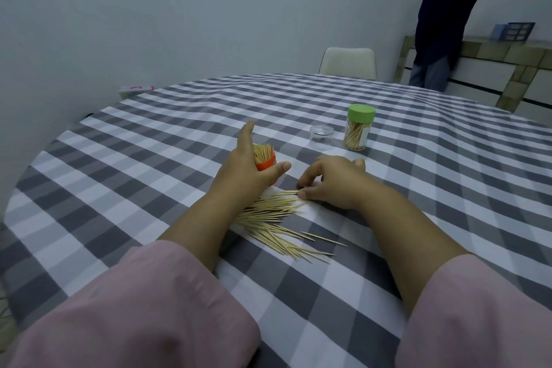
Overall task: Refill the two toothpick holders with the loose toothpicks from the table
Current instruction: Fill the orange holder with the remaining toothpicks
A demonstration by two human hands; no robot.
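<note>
An orange toothpick holder (265, 162), open on top and packed with upright toothpicks, stands at the table's middle. My left hand (245, 169) wraps around it, thumb across its front. A pile of loose toothpicks (277, 218) lies on the checked cloth just in front of the holder. My right hand (331, 181) rests on the far end of that pile, its curled fingertips pinching a few toothpicks. Farther back right stands a clear holder with a green lid (359, 127), closed and holding toothpicks.
A small clear lid or cup (322, 136) sits left of the green-lidded holder. The round table (149, 140) has a grey and white checked cloth. A pale chair (348, 63) stands behind it. A person (442, 18) leans at a counter, back right.
</note>
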